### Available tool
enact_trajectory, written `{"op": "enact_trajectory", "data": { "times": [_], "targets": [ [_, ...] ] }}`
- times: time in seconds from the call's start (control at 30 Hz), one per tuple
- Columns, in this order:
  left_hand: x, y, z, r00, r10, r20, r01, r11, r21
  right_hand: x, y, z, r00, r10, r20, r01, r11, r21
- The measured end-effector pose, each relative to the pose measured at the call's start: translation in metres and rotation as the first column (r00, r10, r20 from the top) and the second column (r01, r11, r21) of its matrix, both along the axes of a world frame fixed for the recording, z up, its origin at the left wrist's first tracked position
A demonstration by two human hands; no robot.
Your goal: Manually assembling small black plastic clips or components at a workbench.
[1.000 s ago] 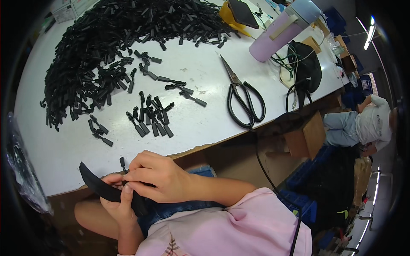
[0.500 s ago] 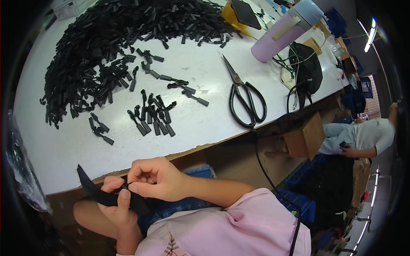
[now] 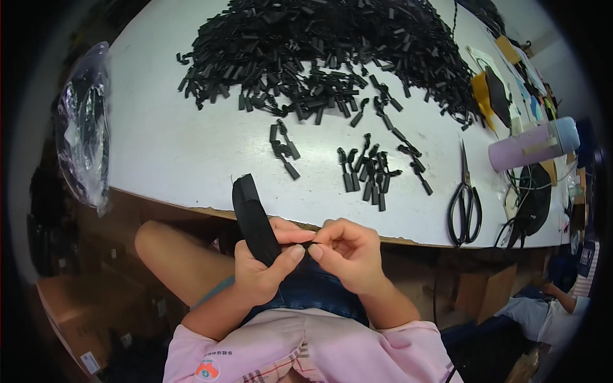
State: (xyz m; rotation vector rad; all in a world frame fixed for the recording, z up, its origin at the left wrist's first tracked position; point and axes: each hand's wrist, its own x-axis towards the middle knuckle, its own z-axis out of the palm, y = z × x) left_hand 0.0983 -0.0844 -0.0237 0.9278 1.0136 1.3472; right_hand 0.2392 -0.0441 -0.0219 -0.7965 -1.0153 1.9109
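Note:
Just in front of the table's near edge, my left hand (image 3: 262, 271) is closed around a wide black fabric strap (image 3: 250, 207). One end of the strap sticks up past the fingers toward the table, and its lower part is hidden in the palm. My right hand (image 3: 351, 252) meets the left at the fingertips, thumb and forefinger pinched on a small dark bit that I cannot make out. Beyond the hands, a loose group of small black pull tabs (image 3: 370, 171) with looped ends lies on the white table (image 3: 211, 153).
A large heap of such black tabs (image 3: 332, 38) covers the table's far side. At right are black-handled scissors (image 3: 465, 207), a lilac bottle (image 3: 527, 148) lying across the view, a yellow stand (image 3: 482, 99) and a black pouch (image 3: 535, 198). A clear plastic bag (image 3: 86, 131) hangs at left.
The head view has turned, so the table and heap sit more level and the scissors lie farther right. Both hands stay together on the strap, whose free end now points more upright.

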Motion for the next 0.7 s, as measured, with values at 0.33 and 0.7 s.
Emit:
{"op": "enact_trajectory", "data": {
  "times": [0.33,0.7],
  "targets": [
    [0.002,0.000,0.000,0.989,0.129,-0.073,-0.124,0.990,0.069,-0.009,-0.002,-0.005,0.908,-0.203,0.366,-0.062,0.800,0.597],
    [-0.008,0.000,0.004,0.989,0.013,-0.148,0.008,0.990,0.142,0.000,0.004,-0.010,0.972,0.128,0.197,-0.196,0.906,0.376]
  ]
}}
